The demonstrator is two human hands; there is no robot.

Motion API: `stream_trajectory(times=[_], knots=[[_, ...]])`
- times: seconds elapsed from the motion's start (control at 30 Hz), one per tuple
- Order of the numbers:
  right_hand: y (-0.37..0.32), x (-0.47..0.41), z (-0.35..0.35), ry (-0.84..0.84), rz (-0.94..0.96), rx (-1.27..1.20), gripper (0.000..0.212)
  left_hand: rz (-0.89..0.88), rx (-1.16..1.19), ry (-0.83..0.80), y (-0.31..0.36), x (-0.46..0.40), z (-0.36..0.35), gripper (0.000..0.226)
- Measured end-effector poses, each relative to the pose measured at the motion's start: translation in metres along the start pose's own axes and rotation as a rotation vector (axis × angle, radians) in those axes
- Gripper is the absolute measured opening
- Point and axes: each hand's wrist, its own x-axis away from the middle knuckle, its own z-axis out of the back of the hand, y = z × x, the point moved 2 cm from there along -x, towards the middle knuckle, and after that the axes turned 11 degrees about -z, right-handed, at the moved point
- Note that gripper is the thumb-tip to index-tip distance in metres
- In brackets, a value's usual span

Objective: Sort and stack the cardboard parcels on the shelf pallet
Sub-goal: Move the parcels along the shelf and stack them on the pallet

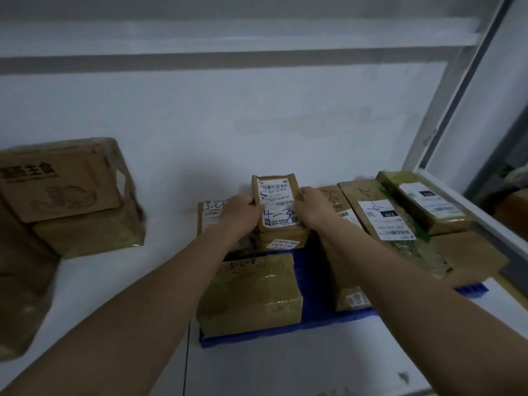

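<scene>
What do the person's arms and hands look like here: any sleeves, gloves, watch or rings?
Both forearms are bare for all that shows of them; no sleeve edge enters the picture. The left hand and right hand wear no gloves. No watch, band or bracelet shows at either wrist. The picture is too dim and soft to rule out a thin ring.

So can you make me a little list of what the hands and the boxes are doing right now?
held parcel: small parcel with a white label, standing upright
left hand: left hand grips its left edge
right hand: right hand grips its right edge
under it: another small parcel, label facing the camera; contact unclear
nearest box: taped box on the blue pallet
right side: long parcels leaning in a row
far left: big printed carton on top of another box, off the pallet
</scene>
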Motion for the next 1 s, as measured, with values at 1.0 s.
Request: stream_trajectory(times=[1.0], knots=[[0.008, -0.031, -0.045, 0.015, 0.156, 0.603, 0.024, -0.142, -0.46, -0.044, -0.02, -0.039, -0.039, 0.02]])
